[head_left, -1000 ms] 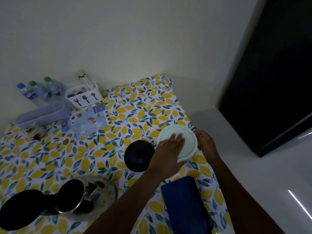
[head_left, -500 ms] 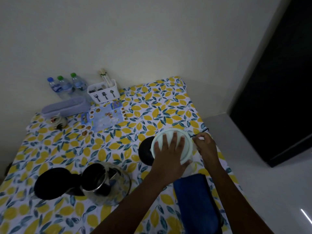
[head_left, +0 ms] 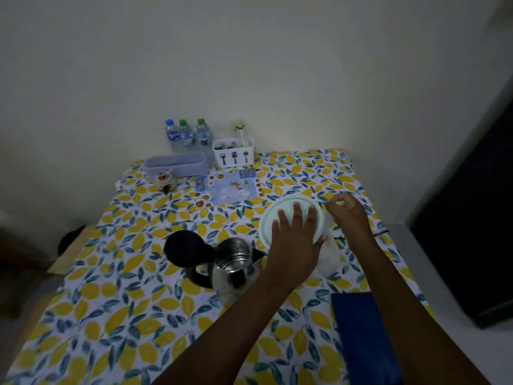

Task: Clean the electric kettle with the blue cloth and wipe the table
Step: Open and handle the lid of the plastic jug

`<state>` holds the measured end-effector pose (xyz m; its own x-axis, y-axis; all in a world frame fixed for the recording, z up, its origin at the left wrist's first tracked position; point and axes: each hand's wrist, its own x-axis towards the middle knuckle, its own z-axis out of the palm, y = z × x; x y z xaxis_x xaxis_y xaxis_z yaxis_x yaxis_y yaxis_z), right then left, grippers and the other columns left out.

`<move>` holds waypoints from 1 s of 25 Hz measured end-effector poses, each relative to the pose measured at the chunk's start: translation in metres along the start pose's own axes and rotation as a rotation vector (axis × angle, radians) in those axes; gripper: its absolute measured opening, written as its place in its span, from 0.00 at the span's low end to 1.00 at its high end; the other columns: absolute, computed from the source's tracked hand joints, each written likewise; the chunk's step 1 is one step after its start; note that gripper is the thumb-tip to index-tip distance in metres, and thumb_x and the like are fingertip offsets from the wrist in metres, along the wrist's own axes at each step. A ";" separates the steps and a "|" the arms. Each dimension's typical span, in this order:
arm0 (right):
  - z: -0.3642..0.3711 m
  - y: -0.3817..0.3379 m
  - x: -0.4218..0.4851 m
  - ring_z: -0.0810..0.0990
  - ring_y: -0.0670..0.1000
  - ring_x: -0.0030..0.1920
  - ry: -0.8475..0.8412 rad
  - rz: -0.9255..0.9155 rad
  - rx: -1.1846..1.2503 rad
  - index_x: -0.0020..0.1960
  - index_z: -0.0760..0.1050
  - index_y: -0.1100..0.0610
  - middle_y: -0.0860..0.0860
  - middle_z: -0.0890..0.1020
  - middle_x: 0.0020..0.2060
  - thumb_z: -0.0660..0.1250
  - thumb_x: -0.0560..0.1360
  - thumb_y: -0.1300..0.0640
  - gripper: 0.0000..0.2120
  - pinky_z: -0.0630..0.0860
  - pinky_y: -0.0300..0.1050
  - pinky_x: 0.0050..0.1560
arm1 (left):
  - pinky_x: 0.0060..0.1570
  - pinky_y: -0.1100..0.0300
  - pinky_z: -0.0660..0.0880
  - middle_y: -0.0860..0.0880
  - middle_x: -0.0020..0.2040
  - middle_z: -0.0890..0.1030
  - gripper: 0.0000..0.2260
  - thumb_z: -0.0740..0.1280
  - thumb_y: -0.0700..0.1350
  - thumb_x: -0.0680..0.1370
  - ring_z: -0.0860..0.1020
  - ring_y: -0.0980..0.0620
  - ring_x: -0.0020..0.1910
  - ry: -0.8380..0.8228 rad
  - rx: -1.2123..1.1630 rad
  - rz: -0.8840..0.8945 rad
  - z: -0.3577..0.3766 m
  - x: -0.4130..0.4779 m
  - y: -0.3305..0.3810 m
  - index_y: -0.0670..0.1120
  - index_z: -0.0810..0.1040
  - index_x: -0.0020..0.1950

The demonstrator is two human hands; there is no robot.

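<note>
Two hands work right of centre: the left hand [head_left: 295, 243] lies flat, fingers spread, steadying a pale round lid [head_left: 288, 209]; the right hand [head_left: 348, 215] pinches at its rim, contents unclear. Open electric kettle [head_left: 236, 262] stands centre; blue cloth [head_left: 363, 334] lies ungrasped lower right.

Three bottles [head_left: 187, 135] are standing against the wall, just beside a white cutlery caddy [head_left: 233, 152]. A lilac tray [head_left: 176, 164] is lying in front of the bottles, a small mug [head_left: 166, 180] is sitting near it, and a picture mat [head_left: 228, 187] is lying flat beside them.
</note>
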<state>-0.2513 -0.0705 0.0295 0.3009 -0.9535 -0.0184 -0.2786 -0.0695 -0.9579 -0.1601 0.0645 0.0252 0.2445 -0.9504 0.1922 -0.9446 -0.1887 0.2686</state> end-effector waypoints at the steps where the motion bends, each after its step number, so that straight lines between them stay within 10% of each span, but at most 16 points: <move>1: 0.009 -0.009 -0.003 0.75 0.53 0.37 -0.007 -0.018 -0.033 0.42 0.75 0.56 0.51 0.77 0.39 0.68 0.71 0.56 0.04 0.71 0.46 0.37 | 0.67 0.33 0.63 0.36 0.77 0.58 0.36 0.33 0.64 0.77 0.58 0.27 0.72 0.025 -0.016 -0.038 -0.002 -0.005 -0.004 0.44 0.53 0.77; 9: 0.053 -0.067 -0.017 0.75 0.51 0.33 -0.009 -0.133 -0.299 0.43 0.74 0.54 0.48 0.77 0.38 0.69 0.67 0.53 0.07 0.70 0.46 0.35 | 0.73 0.43 0.56 0.38 0.78 0.54 0.46 0.22 0.64 0.67 0.55 0.32 0.75 0.094 -0.221 -0.207 -0.028 -0.021 -0.027 0.44 0.48 0.77; 25: 0.072 -0.108 -0.034 0.76 0.53 0.36 -0.012 -0.263 -0.602 0.43 0.74 0.51 0.48 0.77 0.36 0.68 0.65 0.47 0.10 0.68 0.46 0.36 | 0.73 0.46 0.58 0.44 0.79 0.54 0.44 0.33 0.66 0.66 0.52 0.38 0.77 0.248 -0.630 -0.386 -0.048 -0.038 -0.025 0.48 0.52 0.77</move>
<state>-0.1658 -0.0095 0.1126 0.4376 -0.8793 0.1880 -0.6554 -0.4550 -0.6029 -0.1350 0.1171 0.0560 0.6426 -0.7491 0.1610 -0.4978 -0.2484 0.8309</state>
